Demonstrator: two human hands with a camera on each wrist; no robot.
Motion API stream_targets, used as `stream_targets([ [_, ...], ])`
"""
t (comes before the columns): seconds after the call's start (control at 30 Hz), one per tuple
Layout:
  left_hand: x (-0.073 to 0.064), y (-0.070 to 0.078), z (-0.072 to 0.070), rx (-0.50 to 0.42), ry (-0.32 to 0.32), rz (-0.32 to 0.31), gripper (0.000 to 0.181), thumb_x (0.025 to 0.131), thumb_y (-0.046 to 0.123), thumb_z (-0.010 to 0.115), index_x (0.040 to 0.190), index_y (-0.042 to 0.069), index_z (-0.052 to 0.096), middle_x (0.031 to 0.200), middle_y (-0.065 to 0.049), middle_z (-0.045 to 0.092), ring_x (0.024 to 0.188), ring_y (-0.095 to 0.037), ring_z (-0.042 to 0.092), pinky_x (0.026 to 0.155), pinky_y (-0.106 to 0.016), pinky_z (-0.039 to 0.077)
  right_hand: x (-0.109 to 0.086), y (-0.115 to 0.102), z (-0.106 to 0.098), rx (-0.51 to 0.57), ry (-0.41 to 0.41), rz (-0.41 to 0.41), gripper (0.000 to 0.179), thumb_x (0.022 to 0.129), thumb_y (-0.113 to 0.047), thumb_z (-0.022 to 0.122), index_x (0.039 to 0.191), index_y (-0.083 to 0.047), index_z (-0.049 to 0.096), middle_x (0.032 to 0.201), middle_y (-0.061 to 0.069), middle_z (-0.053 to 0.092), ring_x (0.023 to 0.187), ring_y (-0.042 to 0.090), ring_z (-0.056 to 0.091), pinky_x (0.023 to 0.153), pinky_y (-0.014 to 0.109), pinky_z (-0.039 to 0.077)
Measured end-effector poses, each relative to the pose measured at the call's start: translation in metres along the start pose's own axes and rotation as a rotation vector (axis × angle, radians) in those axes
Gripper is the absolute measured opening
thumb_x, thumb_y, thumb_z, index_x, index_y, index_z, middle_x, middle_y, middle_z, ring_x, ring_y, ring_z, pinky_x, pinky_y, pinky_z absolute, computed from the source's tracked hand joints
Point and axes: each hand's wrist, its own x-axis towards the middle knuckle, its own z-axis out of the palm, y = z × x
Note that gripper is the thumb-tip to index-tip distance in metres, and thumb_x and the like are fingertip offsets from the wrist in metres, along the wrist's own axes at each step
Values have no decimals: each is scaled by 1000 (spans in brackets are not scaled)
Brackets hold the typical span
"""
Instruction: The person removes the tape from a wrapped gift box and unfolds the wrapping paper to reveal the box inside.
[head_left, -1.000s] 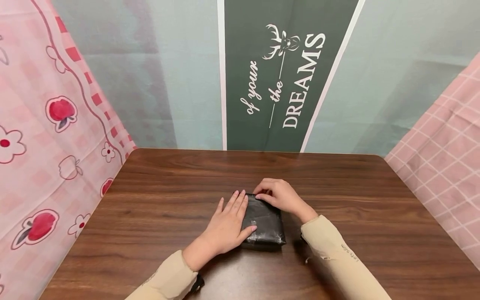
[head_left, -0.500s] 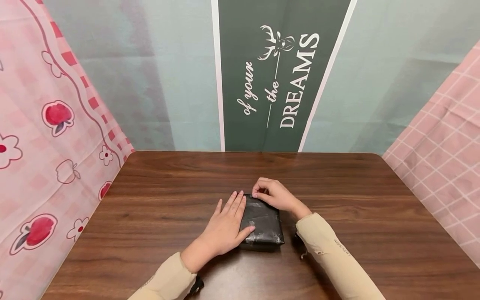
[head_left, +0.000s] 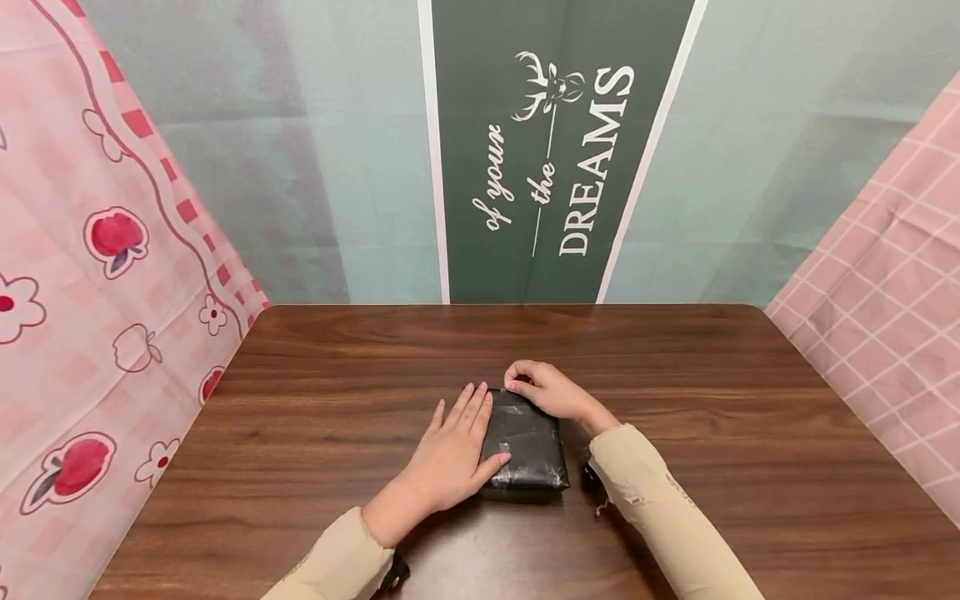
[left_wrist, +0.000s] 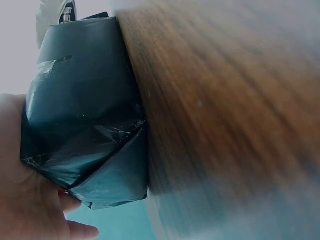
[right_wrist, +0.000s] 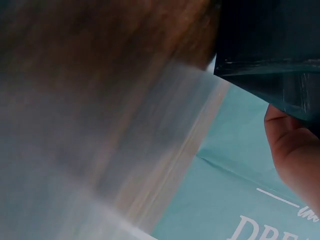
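Note:
A box-shaped package point(head_left: 528, 446) wrapped in black plastic lies on the table, with shiny clear tape point(head_left: 504, 477) on its top. My left hand point(head_left: 450, 454) rests flat along the package's left side, its fingers straight and its thumb on the top. At the far edge, the thumb and curled forefinger of my right hand point(head_left: 551, 390) pinch at the wrapping; what exactly lies between the fingertips is too small to tell. Folded plastic on the package's end point(left_wrist: 107, 165) shows in the left wrist view. In the right wrist view the curled fingers point(right_wrist: 290, 135) touch the package's lower edge point(right_wrist: 270, 95).
The brown wood-grain table point(head_left: 337, 367) extends around the package on all sides. Behind it hangs a green cloth point(head_left: 360, 167) with printed lettering. Pink patterned cloths flank the table, one on the left point(head_left: 67, 358) and one on the right point(head_left: 892, 283).
My right thumb has slid left and away from me along the package's far edge, towards the forefinger. The left hand keeps its place on the package. The head view has shifted slightly.

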Motion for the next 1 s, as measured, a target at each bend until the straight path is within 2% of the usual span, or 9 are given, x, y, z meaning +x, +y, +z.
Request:
stream_targets([
  [0.13,1,0,0,-5,1,-5,76,97,56,34,148,1,26,156,-13,16,143,-26,10,108,-54,20,1,1,-2,64,8,29,12,96,-10,55,89,-5,63,82,0,60,72,10,52,68,26,43],
  [0.37,2,-1,1,-4,13,0,76,97,56,35,148,0,26,155,-14,18,143,-27,12,108,-55,21,-3,1,-8,281,-6,104,15,90,-3,60,100,5,68,92,11,67,77,10,58,67,23,46],
  [0.5,2,-1,0,-6,8,-4,76,97,56,35,148,0,26,155,-14,18,143,-27,12,108,-55,21,-2,0,-6,265,-2,71,13,87,0,64,96,7,68,88,14,68,70,11,57,61,23,46],
  [0.6,1,-1,-1,-14,1,-6,76,97,56,35,148,0,26,155,-14,18,143,-27,11,108,-55,21,0,-1,-3,231,33,70,9,87,-2,65,91,3,71,83,10,68,68,11,57,60,23,45],
  [0.77,1,-1,-1,-12,4,-5,76,97,56,35,148,0,26,155,-14,18,143,-27,11,108,-55,21,2,1,1,229,78,137,10,89,-9,65,88,-1,71,83,5,68,73,13,59,65,24,46],
  [1.0,2,-1,-1,-13,12,-4,76,97,55,35,148,0,26,155,-14,17,143,-27,11,108,-55,22,4,-6,2,300,127,241,15,91,-9,62,90,5,70,88,8,69,77,13,60,68,26,47],
])
